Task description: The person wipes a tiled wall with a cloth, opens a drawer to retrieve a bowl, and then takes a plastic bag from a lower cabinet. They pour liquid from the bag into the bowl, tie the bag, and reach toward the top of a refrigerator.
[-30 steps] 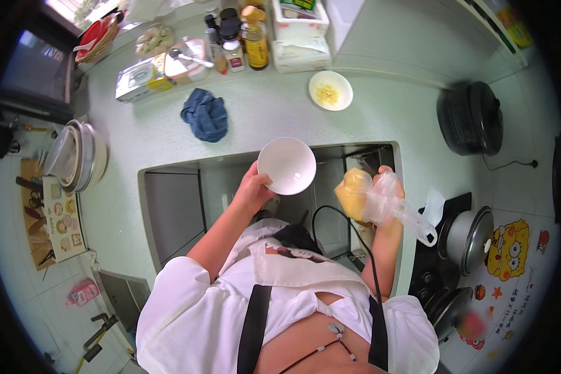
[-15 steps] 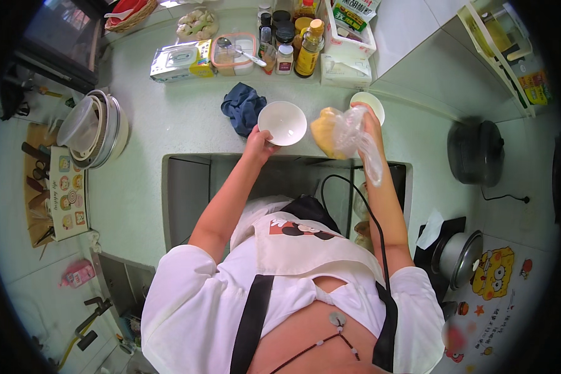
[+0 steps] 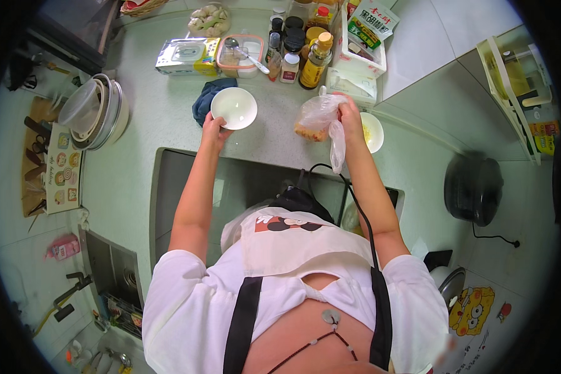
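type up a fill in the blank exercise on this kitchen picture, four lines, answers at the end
The bowl in the left hand is the colour ____.
The right hand holds a clear plastic ____.
The cloth near the bowl is the colour ____.
The small dish stands to the ____ of the bowl.

Missing words: white; bag; blue; right.

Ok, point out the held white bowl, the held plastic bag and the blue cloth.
Held white bowl (image 3: 234,107): head view, on its inner bottom.
Held plastic bag (image 3: 318,112): head view, on its full part.
Blue cloth (image 3: 205,98): head view, on its exposed left part.
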A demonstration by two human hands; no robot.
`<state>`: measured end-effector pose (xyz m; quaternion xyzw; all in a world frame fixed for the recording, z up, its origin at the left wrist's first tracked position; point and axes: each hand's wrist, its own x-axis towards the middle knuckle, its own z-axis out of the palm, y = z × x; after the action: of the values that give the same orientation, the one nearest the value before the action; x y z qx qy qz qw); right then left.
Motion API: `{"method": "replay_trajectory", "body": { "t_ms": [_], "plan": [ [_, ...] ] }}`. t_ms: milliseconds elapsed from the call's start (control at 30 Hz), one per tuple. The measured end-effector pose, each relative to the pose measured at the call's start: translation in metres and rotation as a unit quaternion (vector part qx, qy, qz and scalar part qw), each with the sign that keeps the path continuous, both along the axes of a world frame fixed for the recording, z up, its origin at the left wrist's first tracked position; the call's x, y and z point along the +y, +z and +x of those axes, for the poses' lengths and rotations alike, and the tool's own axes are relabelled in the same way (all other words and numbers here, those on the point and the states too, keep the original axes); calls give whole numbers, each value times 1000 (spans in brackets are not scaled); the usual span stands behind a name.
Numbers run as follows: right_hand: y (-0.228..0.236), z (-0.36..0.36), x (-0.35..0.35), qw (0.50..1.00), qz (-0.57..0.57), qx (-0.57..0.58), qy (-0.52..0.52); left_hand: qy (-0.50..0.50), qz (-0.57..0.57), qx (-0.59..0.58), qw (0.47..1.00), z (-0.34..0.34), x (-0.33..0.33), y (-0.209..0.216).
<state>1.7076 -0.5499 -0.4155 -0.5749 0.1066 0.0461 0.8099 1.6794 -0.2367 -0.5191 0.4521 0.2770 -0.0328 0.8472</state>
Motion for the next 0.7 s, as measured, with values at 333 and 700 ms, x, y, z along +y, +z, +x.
{"method": "replay_trajectory", "body": {
  "t_ms": [333, 700],
  "plan": [
    [-4, 4, -4, 967, -174, -92, 162, 18, -28, -1, 999, -15, -33, 2],
    [6, -14, -30, 996, 20, 36, 83, 31, 46, 65, 996, -17, -30, 2]
  ]
}}
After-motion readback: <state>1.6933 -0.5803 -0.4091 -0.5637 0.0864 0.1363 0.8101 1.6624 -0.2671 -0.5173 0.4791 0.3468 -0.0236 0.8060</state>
